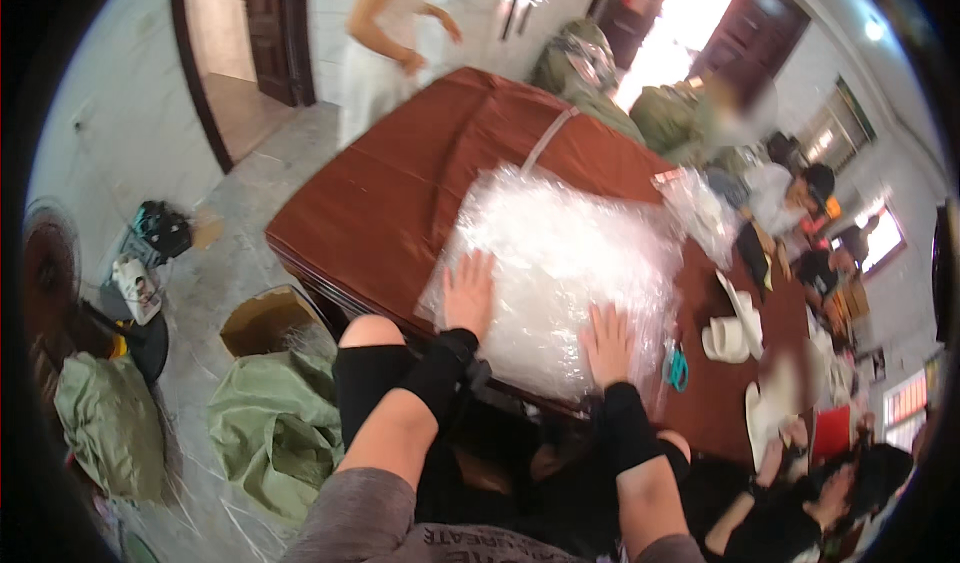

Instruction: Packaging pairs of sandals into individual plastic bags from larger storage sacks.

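Note:
A stack of clear plastic bags or film (545, 273) lies flat before me, shiny and wrinkled, at the near edge of the brown table (385, 188). My left hand (469, 293) rests palm down on its left part, fingers spread. On its near right part lies my right hand (608, 346), also flat with the fingers apart. Neither hand grips anything. Black sleeves cover both wrists. Just right of the plastic, beyond my right hand, are teal-handled scissors (677, 368).
White curved pieces (735, 338) and more clear plastic (698, 213) lie on the table's right side. Several people sit along there; another person (385, 43) stands beyond the far left edge. A cardboard box (265, 323) and green sacks (275, 428) stand on the floor at left.

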Demonstrator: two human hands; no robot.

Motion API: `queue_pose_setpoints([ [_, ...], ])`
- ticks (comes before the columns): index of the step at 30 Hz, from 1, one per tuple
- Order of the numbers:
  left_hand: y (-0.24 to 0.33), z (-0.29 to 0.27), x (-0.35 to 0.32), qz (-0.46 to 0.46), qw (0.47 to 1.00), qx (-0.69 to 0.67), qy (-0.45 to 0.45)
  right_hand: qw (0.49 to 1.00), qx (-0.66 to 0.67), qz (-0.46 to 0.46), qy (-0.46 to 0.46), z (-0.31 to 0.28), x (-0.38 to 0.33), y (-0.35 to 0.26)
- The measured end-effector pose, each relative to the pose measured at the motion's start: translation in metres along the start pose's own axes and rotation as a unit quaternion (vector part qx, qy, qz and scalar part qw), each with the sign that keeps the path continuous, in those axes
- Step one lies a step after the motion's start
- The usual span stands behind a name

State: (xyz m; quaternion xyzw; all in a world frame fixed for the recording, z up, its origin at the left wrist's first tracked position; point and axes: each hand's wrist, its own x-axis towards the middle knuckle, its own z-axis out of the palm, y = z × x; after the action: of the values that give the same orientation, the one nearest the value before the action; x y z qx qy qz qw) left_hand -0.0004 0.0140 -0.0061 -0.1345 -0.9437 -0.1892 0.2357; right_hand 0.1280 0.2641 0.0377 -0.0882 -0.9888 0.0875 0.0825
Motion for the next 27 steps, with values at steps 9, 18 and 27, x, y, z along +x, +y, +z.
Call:
queue_pose_setpoints([
  [9,-0.026,-0.01,0.015,-0.037,0.962,-0.156,-0.221,0.999,-0.024,0.012,-0.044,0.014,-0.006,0.002],
  [18,-0.158,-0.205,-0.012,-0.156,0.844,-0.49,0.154,0.988,-0.1,-0.12,0.003,0.033,0.016,0.071],
  [27,-0.348,-0.101,-0.429,-0.682,0.622,-0.361,-0.132,0.986,-0.022,-0.163,-0.033,0.031,0.024,0.046],
])
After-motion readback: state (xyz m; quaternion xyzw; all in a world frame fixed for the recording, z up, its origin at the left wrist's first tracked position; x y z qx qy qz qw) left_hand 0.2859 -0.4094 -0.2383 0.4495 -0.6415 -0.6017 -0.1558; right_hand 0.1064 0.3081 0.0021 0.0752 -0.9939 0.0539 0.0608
